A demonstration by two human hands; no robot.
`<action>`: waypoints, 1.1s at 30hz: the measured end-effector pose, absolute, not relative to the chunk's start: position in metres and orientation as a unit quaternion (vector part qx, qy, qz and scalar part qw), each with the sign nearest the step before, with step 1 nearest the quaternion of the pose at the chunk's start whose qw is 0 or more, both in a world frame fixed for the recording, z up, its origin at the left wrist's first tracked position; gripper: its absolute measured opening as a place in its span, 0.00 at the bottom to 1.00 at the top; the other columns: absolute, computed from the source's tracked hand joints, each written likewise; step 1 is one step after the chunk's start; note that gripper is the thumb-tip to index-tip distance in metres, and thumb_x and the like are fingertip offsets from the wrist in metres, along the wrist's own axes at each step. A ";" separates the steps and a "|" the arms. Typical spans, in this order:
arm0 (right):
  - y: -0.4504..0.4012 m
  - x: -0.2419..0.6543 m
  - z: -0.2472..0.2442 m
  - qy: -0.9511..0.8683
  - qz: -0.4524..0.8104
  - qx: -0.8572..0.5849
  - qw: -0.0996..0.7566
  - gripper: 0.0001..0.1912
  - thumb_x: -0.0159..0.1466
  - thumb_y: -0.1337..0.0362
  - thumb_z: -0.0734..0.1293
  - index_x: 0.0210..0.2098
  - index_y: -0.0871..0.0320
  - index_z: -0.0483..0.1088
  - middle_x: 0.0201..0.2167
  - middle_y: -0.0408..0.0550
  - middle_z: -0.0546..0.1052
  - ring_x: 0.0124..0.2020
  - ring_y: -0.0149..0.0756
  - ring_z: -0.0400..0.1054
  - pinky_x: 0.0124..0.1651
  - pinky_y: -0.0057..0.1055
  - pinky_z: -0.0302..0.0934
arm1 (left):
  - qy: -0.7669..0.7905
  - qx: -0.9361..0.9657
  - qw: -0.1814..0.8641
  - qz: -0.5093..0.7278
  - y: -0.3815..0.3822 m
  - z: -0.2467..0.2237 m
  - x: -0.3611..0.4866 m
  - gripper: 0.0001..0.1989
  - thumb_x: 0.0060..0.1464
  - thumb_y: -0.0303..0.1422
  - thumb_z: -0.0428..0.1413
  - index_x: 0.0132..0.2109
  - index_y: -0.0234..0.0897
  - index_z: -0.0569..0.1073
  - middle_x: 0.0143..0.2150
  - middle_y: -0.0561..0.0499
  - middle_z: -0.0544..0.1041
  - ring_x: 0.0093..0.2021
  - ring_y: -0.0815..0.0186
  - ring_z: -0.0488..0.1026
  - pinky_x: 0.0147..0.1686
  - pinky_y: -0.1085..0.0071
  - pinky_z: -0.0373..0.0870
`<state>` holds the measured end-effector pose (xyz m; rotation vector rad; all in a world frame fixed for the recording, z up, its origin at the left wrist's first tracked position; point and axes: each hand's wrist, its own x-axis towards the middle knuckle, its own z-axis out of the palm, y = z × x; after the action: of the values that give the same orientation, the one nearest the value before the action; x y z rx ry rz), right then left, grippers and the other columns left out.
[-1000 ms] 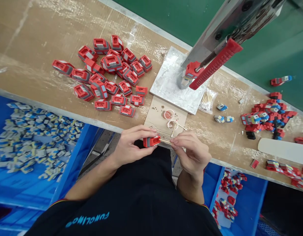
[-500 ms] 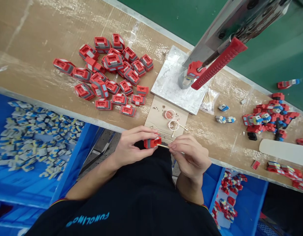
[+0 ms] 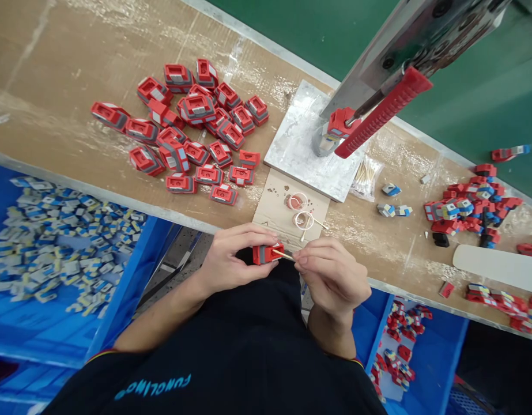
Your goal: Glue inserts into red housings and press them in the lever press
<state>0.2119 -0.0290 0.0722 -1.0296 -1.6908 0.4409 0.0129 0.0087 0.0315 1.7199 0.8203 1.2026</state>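
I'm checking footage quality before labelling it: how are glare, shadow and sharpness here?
Head view: pale glare streaks the tabletop; soft reflections lighten the green surface; deep shadow hides detail below the table at lower right. The red piece and thin stick are readable, but the stick's tip is too small to judge.

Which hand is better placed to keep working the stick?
Right, I'd say: the right hand already pinches the thin stick, its tip at the red toy part, which occupies the left hand.
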 end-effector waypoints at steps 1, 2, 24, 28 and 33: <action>-0.029 0.211 0.072 -0.706 0.194 -0.428 0.531 0.13 0.69 0.75 0.72 0.50 0.54 0.80 0.35 0.46 0.88 0.32 0.38 0.81 0.34 0.38 0.78 | 0.327 0.689 0.432 0.481 0.009 0.031 0.013 0.15 0.52 0.23 0.71 0.47 0.38 0.86 0.44 0.45 0.89 0.42 0.62 0.88 0.46 0.71 0.86; -0.030 0.210 0.072 -0.703 0.202 -0.426 0.532 0.13 0.69 0.74 0.72 0.50 0.54 0.80 0.35 0.46 0.88 0.32 0.38 0.81 0.34 0.38 0.78 | 0.327 0.688 0.435 0.481 0.009 0.032 0.012 0.15 0.52 0.23 0.71 0.47 0.38 0.86 0.45 0.45 0.89 0.43 0.61 0.88 0.46 0.71 0.86; -0.016 0.257 0.039 -0.682 0.120 -0.567 0.446 0.07 0.68 0.68 0.75 0.40 0.47 0.82 0.40 0.46 0.84 0.41 0.41 0.78 0.46 0.43 0.72 | 0.314 0.505 0.653 0.468 0.008 0.018 0.002 0.15 0.50 0.30 0.76 0.45 0.37 0.86 0.47 0.37 0.89 0.44 0.54 0.90 0.42 0.68 0.88; -0.013 0.254 0.033 -0.713 0.141 -0.571 0.382 0.06 0.70 0.67 0.73 0.41 0.48 0.82 0.42 0.47 0.82 0.45 0.41 0.76 0.49 0.43 0.72 | 0.341 0.502 0.645 0.465 0.008 0.019 -0.006 0.14 0.52 0.32 0.76 0.46 0.38 0.86 0.48 0.39 0.89 0.43 0.54 0.90 0.41 0.67 0.89; -0.036 0.293 0.031 -0.665 0.210 -0.602 0.388 0.23 0.70 0.54 0.74 0.63 0.48 0.74 0.56 0.53 0.78 0.52 0.44 0.74 0.50 0.42 0.73 | 0.381 0.493 0.617 0.480 0.010 0.013 -0.019 0.15 0.53 0.28 0.74 0.48 0.44 0.86 0.53 0.44 0.89 0.51 0.54 0.89 0.45 0.68 0.89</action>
<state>0.2935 -0.0356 0.0309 -1.5313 -1.6926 0.5354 -0.0193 0.0099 0.0131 1.1352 0.8766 1.1055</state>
